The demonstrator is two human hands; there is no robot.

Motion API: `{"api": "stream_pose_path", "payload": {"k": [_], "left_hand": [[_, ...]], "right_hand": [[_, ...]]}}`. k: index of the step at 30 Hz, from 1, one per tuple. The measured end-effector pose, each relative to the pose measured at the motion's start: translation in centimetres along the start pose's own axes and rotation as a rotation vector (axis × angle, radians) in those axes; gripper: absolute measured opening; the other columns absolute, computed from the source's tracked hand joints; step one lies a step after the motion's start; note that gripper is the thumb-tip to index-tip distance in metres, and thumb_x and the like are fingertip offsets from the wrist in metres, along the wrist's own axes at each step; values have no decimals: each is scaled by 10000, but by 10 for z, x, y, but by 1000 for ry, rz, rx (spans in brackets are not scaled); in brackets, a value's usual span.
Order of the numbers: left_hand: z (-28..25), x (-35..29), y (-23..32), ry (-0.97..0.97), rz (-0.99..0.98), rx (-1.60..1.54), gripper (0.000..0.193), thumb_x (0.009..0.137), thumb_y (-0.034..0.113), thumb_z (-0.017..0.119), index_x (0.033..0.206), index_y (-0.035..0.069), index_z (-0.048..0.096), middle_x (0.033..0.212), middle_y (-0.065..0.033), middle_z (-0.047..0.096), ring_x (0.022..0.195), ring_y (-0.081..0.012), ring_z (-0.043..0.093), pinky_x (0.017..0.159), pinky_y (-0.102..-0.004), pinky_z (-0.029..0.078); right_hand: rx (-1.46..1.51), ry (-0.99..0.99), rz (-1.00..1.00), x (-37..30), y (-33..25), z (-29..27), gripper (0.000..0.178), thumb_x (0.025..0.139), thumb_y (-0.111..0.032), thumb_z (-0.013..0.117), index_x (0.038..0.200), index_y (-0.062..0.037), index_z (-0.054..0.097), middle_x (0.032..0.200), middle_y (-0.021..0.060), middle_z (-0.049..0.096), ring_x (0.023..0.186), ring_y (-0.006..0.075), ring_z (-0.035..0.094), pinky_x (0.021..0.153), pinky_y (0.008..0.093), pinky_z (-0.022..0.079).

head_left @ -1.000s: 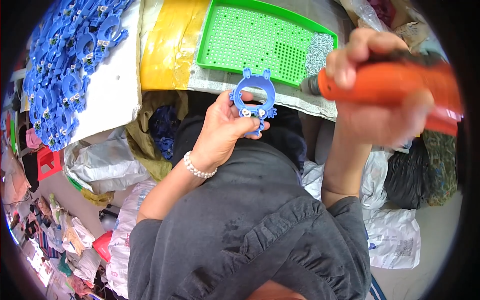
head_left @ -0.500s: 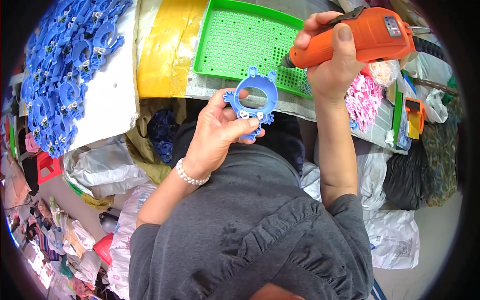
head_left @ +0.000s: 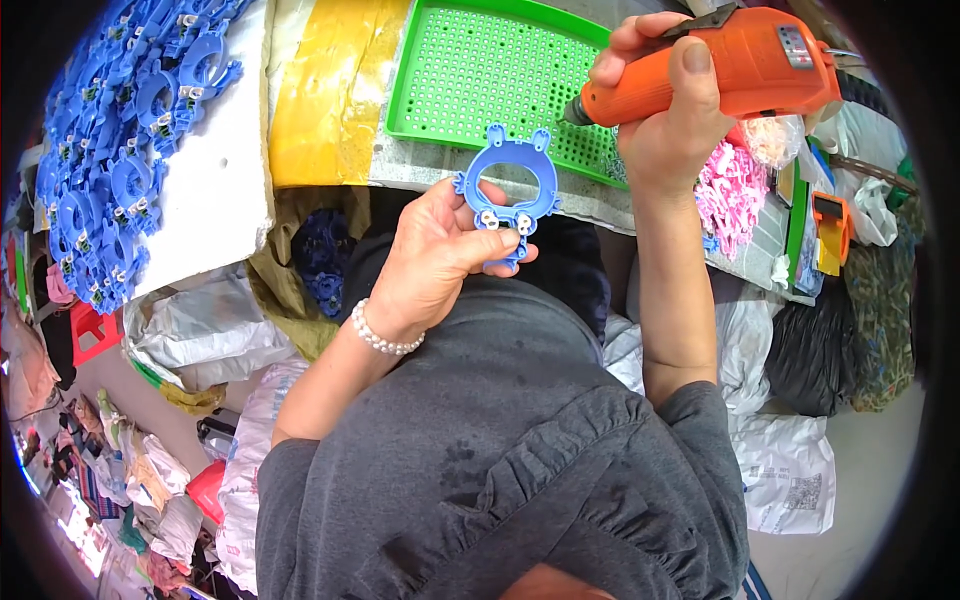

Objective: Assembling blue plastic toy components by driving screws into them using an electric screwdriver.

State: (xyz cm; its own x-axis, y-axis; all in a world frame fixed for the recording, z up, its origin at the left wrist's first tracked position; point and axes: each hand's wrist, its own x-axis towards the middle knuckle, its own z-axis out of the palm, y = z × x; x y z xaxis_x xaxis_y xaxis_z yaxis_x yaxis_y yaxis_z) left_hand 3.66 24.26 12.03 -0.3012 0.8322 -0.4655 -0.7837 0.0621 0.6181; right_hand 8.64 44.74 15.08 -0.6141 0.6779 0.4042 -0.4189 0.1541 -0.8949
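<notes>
Orange power driver points left, its long axis slightly slanted.

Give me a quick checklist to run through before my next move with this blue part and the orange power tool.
1. Blue part gripped: ok, left hand holds its lower end.
2. Orange power tool gripped: ok, in the right hand.
3. Tool tip apart from blue part: ok, seen against the green tray.
4. Screw on the tip: cannot tell, too small.
5. Bead bracelet clear of blue part: ok, around the left wrist.
</notes>
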Motion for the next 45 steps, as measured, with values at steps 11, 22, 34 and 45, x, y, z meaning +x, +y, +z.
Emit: {"api": "stream_pose_path", "payload": {"k": [11,22,34,45], "left_hand": [[6,2,-8,3,-17,186,253,799,-16,638,1022,32,528,872,-86,660,728,-183,678,573,-227,527],[14,2,-6,47,-12,219,217,779,33,651,983,14,579,825,-41,660,696,-111,644,572,-231,528],[14,-4,-6,48,3,225,243,781,22,625,1016,14,565,904,-69,675,729,-151,670,594,-247,523],[18,-2,-5,7,-13,207,254,782,31,624,1027,9,562,902,-68,677,728,-149,670,591,-249,526]], "right_hand": [[328,-183,2,-7,-54,-12,694,783,-638,516,1088,-16,546,975,138,527,746,217,529,723,375,381],[410,-678,39,-35,-73,17,848,758,-668,601,1279,-22,424,1147,118,480,823,196,574,704,342,450],[192,-435,151,-59,-62,20,776,769,-679,571,1204,-46,462,1075,108,505,787,193,561,686,337,433],[184,-408,139,-61,-62,16,772,765,-692,563,1198,-58,480,1050,100,508,772,190,553,697,334,432]]}}
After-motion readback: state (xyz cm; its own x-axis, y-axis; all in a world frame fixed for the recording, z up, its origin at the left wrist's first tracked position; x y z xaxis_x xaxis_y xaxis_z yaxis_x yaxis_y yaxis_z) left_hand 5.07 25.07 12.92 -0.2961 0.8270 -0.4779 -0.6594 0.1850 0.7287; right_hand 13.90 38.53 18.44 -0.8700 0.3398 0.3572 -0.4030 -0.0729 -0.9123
